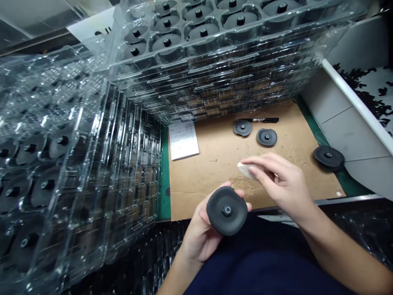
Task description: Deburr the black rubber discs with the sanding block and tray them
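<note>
Two stacks of clear plastic trays fill most of the frame, one (61, 164) along the left side and one (215, 73) across the top. Their pockets hold rows of dark round parts.

Between the stacks, in the middle of the frame, a sheet of brown cardboard (215, 164) lies on the bench over a green mat (165, 180). A white partition (353, 123) runs down the right edge of the frame.

At lower centre the left hand (199, 233) is curled around a black disc (226, 211), fingers behind it and thumb at its rim. The disc faces the camera, raised above the near edge of the cardboard.

Just right of and above it, the right hand (282, 180) is closed in a pinch on a small white piece (244, 169). The piece is near the disc but not touching it, and what it is made of cannot be told.

The disc looks light and stiff, with a matt face and a small hub at its centre. It is probably best held by the rim, as it is now, which leaves the face and hub clear.

Three loose discs (242, 127) (267, 137) (328, 157) lie on the upper right part of the cardboard, the last of them at its right edge. A printed paper slip (183, 139) lies at the upper left corner of the cardboard. A black pen (260, 120) lies at its top edge, against the tray stack.
</note>
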The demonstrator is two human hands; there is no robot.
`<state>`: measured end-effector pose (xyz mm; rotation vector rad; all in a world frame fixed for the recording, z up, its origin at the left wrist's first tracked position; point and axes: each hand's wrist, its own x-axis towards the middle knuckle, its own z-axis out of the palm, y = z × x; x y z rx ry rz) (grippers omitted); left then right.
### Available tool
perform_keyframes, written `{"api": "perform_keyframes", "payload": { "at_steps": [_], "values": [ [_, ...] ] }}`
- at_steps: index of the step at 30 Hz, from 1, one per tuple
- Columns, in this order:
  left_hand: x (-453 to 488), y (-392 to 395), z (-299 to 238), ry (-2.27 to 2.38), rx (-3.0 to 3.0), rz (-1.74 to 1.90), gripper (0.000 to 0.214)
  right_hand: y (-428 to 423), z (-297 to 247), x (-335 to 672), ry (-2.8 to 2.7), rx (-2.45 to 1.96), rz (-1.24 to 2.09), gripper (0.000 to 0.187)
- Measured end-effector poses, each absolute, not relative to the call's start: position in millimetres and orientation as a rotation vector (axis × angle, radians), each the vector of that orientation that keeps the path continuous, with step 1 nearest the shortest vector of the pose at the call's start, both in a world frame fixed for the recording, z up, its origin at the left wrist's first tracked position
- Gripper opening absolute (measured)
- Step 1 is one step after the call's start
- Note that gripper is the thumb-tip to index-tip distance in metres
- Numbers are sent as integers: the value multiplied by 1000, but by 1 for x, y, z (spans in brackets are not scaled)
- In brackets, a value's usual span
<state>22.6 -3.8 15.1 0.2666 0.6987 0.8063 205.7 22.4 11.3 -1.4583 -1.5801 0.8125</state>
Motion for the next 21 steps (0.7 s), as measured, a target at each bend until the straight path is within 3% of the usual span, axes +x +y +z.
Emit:
{"api": "perform_keyframes", "payload": {
  "at_steps": [7, 11, 16, 21],
  "values": [
    [17, -3, 12, 636, 197, 790, 57, -4, -52, 204, -1724, -1596, 1152, 23],
    [21, -1, 13, 602, 217, 777, 60, 5, -15, 206, -1605, -1627, 933, 23],
    [22, -4, 8, 683, 295, 818, 54, 15, 48, 193, -1951, -1096, 529, 28],
    [21, -6, 4, 767, 353, 874, 45, 21, 55, 177, -2140, -1336, 522, 24]
  ]
}}
